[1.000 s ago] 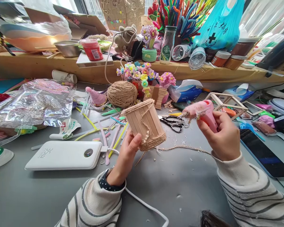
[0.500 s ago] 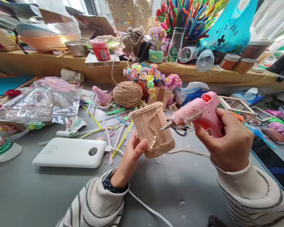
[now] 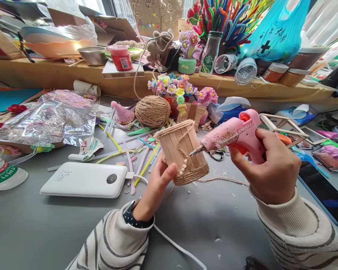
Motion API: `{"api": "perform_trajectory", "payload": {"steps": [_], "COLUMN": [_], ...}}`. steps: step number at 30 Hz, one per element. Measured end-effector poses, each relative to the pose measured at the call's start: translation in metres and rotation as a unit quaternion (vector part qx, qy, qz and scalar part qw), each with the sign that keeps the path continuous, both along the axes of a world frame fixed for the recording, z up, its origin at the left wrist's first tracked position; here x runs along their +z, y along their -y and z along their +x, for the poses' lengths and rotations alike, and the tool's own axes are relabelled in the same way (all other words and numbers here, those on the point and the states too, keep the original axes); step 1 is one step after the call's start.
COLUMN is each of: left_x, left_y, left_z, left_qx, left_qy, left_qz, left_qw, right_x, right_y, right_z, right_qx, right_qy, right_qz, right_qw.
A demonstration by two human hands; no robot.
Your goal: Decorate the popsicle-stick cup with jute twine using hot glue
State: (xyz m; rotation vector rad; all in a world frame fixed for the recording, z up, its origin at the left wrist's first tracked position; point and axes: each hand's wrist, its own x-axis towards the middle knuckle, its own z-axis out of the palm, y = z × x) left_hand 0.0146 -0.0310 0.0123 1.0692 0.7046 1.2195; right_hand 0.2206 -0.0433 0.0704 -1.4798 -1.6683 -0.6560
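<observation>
Tilted above the table, a small wooden-stick cup [image 3: 171,150] has twine wound around its rim and base, with a wavy piece of twine and small pale beads on its side. My left hand [image 3: 160,176] grips it from the left, thumb in front and the other fingers mostly hidden behind. My right hand [image 3: 267,165] is wrapped around the handle of a pink hot glue gun [image 3: 231,133]. The gun's metal nozzle points left at the cup's side, by the wavy twine; whether it touches, I cannot tell. A strand of twine [image 3: 225,180] trails from the cup's base to the right.
A white power bank [image 3: 84,180] with a cable lies at left. Behind the cup are a twine ball [image 3: 153,110], fuzzy flowers [image 3: 171,86] and scattered glue sticks. A dark phone [image 3: 323,191] lies at right. Jars and a glass bottle [image 3: 210,56] line the shelf.
The glue gun's nozzle has shifted very slightly left, closer to the wavy twine on the cup. Both hands keep their grips; the whole view has shifted a little.
</observation>
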Motion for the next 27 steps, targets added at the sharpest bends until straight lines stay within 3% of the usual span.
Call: {"api": "perform_trajectory", "payload": {"steps": [27], "left_x": [-0.0008], "left_y": [-0.0016], "left_z": [0.0015], "left_qx": [-0.017], "left_qy": [-0.002], "left_qz": [0.013], "left_qw": [1.0], "right_x": [-0.0019], "right_y": [0.0004], "right_z": [-0.0005], "right_qx": [-0.015], "right_qy": [0.043], "right_qz": [0.032], "right_qw": [0.998]}}
